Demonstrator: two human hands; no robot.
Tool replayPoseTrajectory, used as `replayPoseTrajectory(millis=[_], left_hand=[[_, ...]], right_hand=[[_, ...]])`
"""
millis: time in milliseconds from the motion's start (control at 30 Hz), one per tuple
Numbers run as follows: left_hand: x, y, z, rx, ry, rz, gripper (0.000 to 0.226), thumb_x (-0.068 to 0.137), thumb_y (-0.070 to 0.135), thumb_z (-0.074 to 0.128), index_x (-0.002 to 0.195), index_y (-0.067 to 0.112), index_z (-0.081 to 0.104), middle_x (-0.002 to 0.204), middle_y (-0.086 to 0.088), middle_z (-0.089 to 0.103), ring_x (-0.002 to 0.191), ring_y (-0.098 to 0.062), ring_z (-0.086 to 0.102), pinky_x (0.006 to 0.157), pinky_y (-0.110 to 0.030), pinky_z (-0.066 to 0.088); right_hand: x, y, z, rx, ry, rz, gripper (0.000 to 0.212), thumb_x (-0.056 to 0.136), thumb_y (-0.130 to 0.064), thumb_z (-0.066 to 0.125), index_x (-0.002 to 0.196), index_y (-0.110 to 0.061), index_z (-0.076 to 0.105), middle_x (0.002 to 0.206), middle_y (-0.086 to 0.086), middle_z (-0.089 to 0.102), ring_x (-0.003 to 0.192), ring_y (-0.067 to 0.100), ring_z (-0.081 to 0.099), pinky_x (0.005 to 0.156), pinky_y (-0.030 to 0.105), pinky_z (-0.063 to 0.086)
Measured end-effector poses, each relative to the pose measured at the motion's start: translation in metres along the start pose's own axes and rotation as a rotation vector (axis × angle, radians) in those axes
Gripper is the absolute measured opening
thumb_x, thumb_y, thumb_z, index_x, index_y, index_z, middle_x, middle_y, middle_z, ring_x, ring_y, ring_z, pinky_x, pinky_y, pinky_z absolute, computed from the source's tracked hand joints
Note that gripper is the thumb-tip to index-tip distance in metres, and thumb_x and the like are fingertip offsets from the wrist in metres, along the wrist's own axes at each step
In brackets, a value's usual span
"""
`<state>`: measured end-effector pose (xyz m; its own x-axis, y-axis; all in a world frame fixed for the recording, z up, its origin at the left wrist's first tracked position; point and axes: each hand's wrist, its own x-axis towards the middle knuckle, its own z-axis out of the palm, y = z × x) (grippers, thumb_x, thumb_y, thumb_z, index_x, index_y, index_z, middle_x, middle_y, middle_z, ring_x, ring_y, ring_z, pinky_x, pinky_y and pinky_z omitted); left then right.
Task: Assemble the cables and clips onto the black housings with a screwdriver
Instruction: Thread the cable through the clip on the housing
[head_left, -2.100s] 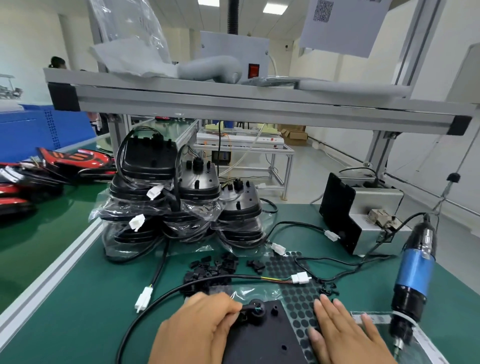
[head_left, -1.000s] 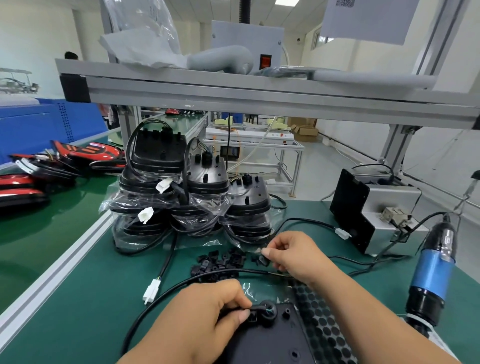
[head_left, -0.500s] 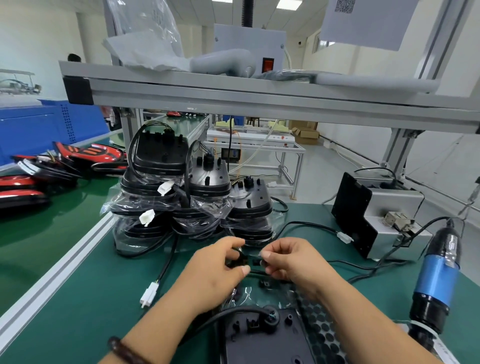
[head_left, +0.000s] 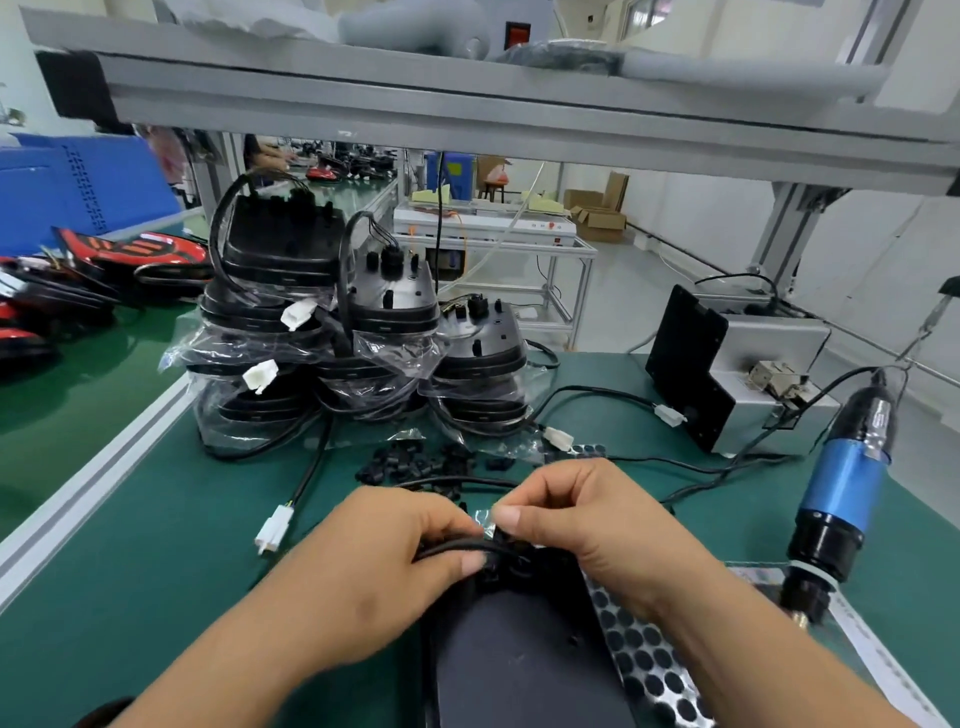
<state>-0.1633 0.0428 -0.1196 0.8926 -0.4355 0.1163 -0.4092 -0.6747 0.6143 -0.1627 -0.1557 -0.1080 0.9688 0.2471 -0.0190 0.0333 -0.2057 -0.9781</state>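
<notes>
A flat black housing (head_left: 514, 654) lies on the green mat right in front of me. My left hand (head_left: 384, 561) grips a black cable (head_left: 447, 545) at the housing's far end. My right hand (head_left: 587, 519) pinches a small black clip (head_left: 501, 535) against that cable, fingertips of both hands almost touching. What lies under the fingers is hidden. Loose black clips (head_left: 415, 462) lie in a heap just beyond my hands. The blue-and-black electric screwdriver (head_left: 841, 483) hangs untouched at the right.
Stacks of bagged black housings (head_left: 332, 332) with cables and white connectors stand at the back of the mat. A perforated sheet of black dots (head_left: 639, 649) lies right of the housing. A grey box with a black plate (head_left: 727, 374) stands back right. An aluminium shelf (head_left: 467, 109) runs overhead.
Both hands came back from the clip heap to the housing's far end. The left hand holds the cable again, and the right hand has carried a clip onto it.
</notes>
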Motion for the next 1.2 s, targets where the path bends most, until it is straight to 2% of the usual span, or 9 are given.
replayPoseTrajectory(millis=[100, 233, 433, 600, 767, 867, 933, 1067, 1200], left_hand=[[-0.002, -0.001, 0.001, -0.075, 0.014, -0.009, 0.008, 0.085, 0.043, 0.065, 0.092, 0.046, 0.066, 0.073, 0.022, 0.066, 0.069, 0.001, 0.062, 0.068, -0.022, 0.052], [-0.004, -0.002, 0.003, -0.077, 0.036, 0.003, 0.007, 0.086, 0.043, 0.063, 0.092, 0.046, 0.065, 0.072, 0.017, 0.067, 0.069, -0.003, 0.063, 0.071, -0.03, 0.054], [-0.007, -0.002, 0.006, -0.107, 0.072, 0.015, 0.016, 0.087, 0.037, 0.062, 0.093, 0.052, 0.063, 0.074, 0.015, 0.068, 0.067, -0.004, 0.065, 0.071, -0.031, 0.055], [-0.01, -0.003, 0.008, -0.116, 0.12, 0.011, 0.018, 0.086, 0.041, 0.063, 0.098, 0.054, 0.058, 0.074, 0.012, 0.07, 0.064, -0.005, 0.066, 0.071, -0.031, 0.055], [-0.012, -0.002, 0.009, -0.091, 0.131, 0.005, 0.012, 0.085, 0.045, 0.062, 0.093, 0.052, 0.058, 0.073, 0.012, 0.069, 0.064, -0.006, 0.065, 0.07, -0.032, 0.055], [-0.012, -0.001, 0.01, -0.083, 0.145, 0.008, 0.01, 0.086, 0.043, 0.062, 0.092, 0.05, 0.059, 0.073, 0.011, 0.068, 0.064, -0.008, 0.065, 0.069, -0.033, 0.055], [-0.013, 0.0, 0.01, -0.074, 0.156, 0.004, 0.011, 0.086, 0.042, 0.062, 0.092, 0.05, 0.058, 0.073, 0.012, 0.068, 0.064, -0.008, 0.064, 0.069, -0.032, 0.055], [-0.013, 0.001, 0.012, -0.053, 0.163, 0.006, 0.012, 0.087, 0.039, 0.06, 0.09, 0.051, 0.057, 0.076, 0.014, 0.066, 0.064, -0.008, 0.063, 0.068, -0.032, 0.054], [-0.013, 0.003, 0.013, -0.035, 0.165, -0.009, 0.016, 0.088, 0.04, 0.058, 0.094, 0.054, 0.053, 0.078, 0.02, 0.066, 0.064, -0.004, 0.063, 0.068, -0.032, 0.054]], right_hand=[[0.001, 0.005, 0.004, 0.017, 0.052, 0.006, 0.008, 0.078, -0.011, 0.077, 0.071, -0.012, 0.074, 0.073, 0.005, 0.071, 0.069, 0.011, 0.062, 0.071, 0.022, 0.051], [0.001, 0.009, 0.006, 0.019, 0.07, 0.0, 0.01, 0.078, -0.015, 0.077, 0.069, -0.016, 0.074, 0.071, 0.006, 0.068, 0.066, 0.012, 0.058, 0.068, 0.024, 0.048], [-0.001, 0.011, 0.008, 0.027, 0.062, -0.034, 0.008, 0.081, -0.014, 0.076, 0.072, -0.015, 0.075, 0.069, 0.004, 0.068, 0.065, 0.01, 0.058, 0.065, 0.022, 0.048], [-0.003, 0.015, 0.01, 0.053, 0.147, -0.102, 0.007, 0.081, -0.013, 0.074, 0.074, -0.013, 0.075, 0.067, -0.001, 0.068, 0.063, 0.006, 0.059, 0.062, 0.018, 0.048], [-0.005, 0.014, 0.01, 0.06, 0.111, -0.08, 0.008, 0.083, -0.013, 0.073, 0.076, -0.011, 0.075, 0.07, 0.008, 0.07, 0.063, 0.012, 0.06, 0.064, 0.026, 0.051], [-0.006, 0.017, 0.013, 0.023, 0.158, -0.126, 0.009, 0.082, -0.012, 0.074, 0.074, -0.012, 0.074, 0.069, 0.009, 0.069, 0.064, 0.011, 0.057, 0.064, 0.024, 0.048], [-0.007, 0.018, 0.014, -0.003, 0.178, -0.159, 0.009, 0.082, -0.012, 0.074, 0.073, -0.013, 0.073, 0.071, 0.01, 0.07, 0.064, 0.01, 0.056, 0.064, 0.024, 0.047], [-0.008, 0.019, 0.012, 0.011, 0.147, -0.181, 0.012, 0.083, -0.01, 0.073, 0.073, -0.017, 0.074, 0.069, 0.001, 0.07, 0.064, 0.006, 0.057, 0.063, 0.019, 0.048], [-0.009, 0.022, 0.014, 0.005, 0.135, -0.185, 0.012, 0.084, -0.008, 0.072, 0.073, -0.013, 0.073, 0.072, 0.007, 0.072, 0.066, 0.009, 0.06, 0.065, 0.022, 0.049]])
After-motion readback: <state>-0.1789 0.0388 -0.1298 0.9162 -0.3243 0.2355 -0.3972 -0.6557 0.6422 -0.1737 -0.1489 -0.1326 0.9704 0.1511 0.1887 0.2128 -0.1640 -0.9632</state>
